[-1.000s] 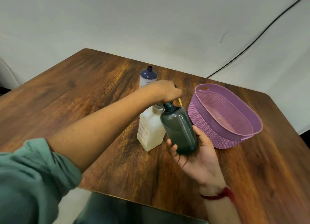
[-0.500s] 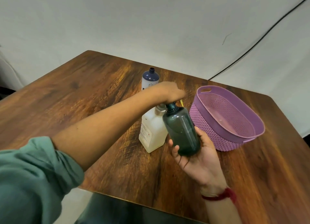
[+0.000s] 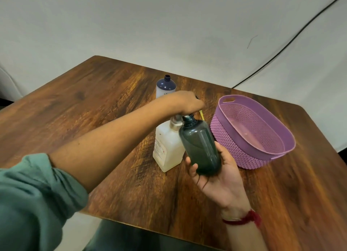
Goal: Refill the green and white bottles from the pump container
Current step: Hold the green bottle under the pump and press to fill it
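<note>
Nearest, the green bottle [image 3: 200, 147] is cradled from below in the right hand [image 3: 216, 175], fingers curled round its lower body. It is held clear of the wooden table [image 3: 93, 104] and tilted, with its uncapped neck brought up against the top of the pump container [image 3: 167, 149]. That container stands upright on the table, just beside and partly behind the bottle. Its pump head is covered by the left hand [image 3: 185, 105], which is curled down over it, so the nozzle itself cannot be seen. Filling of the green bottle is judged to be the step in hand; the fill level cannot be read through the dark plastic. Next, steady strokes are called for, with the neck kept under the spout. Further right a purple basket [image 3: 234, 149] is noted. Beyond the left hand the white bottle [image 3: 166, 87] stands uncapped, judged not yet refilled.
</note>
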